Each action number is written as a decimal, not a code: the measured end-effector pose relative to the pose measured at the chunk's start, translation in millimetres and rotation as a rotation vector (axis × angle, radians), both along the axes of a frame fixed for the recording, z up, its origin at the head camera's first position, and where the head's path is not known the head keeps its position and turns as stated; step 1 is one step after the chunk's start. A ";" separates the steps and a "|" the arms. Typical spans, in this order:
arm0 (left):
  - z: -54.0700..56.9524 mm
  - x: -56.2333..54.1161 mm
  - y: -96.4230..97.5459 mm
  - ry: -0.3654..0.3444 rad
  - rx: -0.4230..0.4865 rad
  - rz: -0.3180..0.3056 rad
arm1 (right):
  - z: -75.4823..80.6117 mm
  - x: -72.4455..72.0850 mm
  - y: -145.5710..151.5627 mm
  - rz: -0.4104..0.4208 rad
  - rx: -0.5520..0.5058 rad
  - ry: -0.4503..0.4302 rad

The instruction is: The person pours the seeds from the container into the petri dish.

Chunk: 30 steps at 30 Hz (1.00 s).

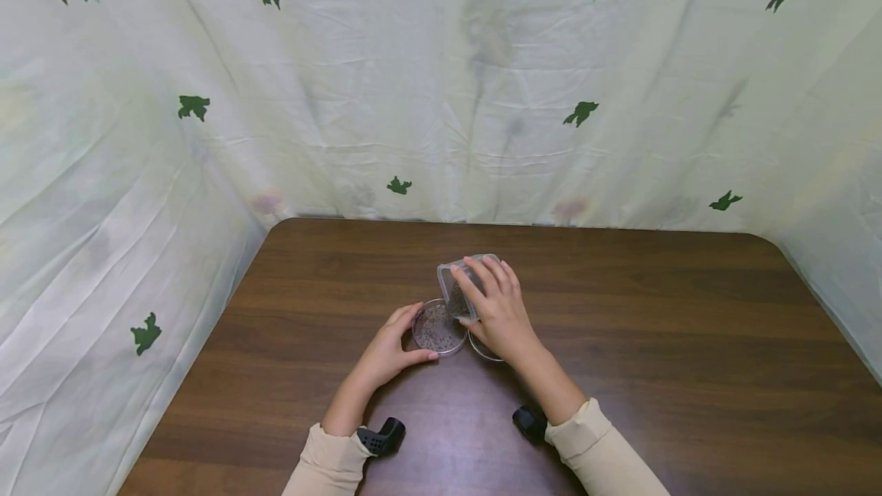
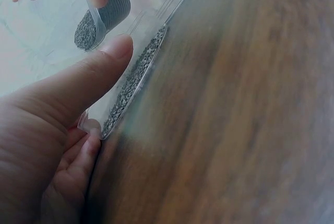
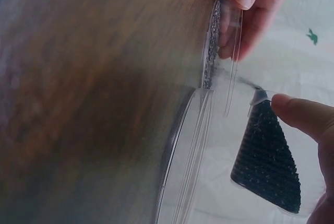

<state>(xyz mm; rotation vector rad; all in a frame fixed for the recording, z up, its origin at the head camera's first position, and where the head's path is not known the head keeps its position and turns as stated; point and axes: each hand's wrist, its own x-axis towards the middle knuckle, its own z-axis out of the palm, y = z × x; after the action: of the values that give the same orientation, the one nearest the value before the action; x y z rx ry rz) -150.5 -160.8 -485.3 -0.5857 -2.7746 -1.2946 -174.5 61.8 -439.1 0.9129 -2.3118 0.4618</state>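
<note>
My left hand [image 1: 387, 357] holds a clear round petri dish [image 1: 438, 327] on the table, thumb at the near side and fingers at the far side. Grey, speckled granules [image 2: 134, 80] form a shallow layer inside it. Above the dish's right side, my right hand [image 1: 501, 318] grips a clear plastic container [image 1: 446, 275] that is tilted toward the dish. Dark granules [image 3: 267, 156] are heaped toward its lowered corner, and a thin streak of them leaves that corner over the dish in the right wrist view.
A second clear round dish or lid [image 3: 182, 166] lies right beside the first, partly hidden under my right hand in the head view. The brown wooden table [image 1: 654, 327] runs back to a pale curtain [image 1: 441, 98] with green leaf and bird prints.
</note>
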 end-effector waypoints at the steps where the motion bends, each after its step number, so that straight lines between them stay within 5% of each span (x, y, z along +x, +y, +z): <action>1: 0.2 0.0 0.0 -0.002 -0.001 0.000 | 0.1 0.1 0.0 -0.001 0.000 0.000; 30: 0.6 0.8 -0.1 -0.017 0.003 0.006 | 0.2 2.0 0.9 -0.009 0.012 -0.032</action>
<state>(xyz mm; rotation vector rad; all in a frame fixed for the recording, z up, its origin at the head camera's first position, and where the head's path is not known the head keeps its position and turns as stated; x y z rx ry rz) -149.7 -160.9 -484.7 -0.5692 -2.7852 -1.3085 -172.5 62.7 -438.9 0.9068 -2.3492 0.4632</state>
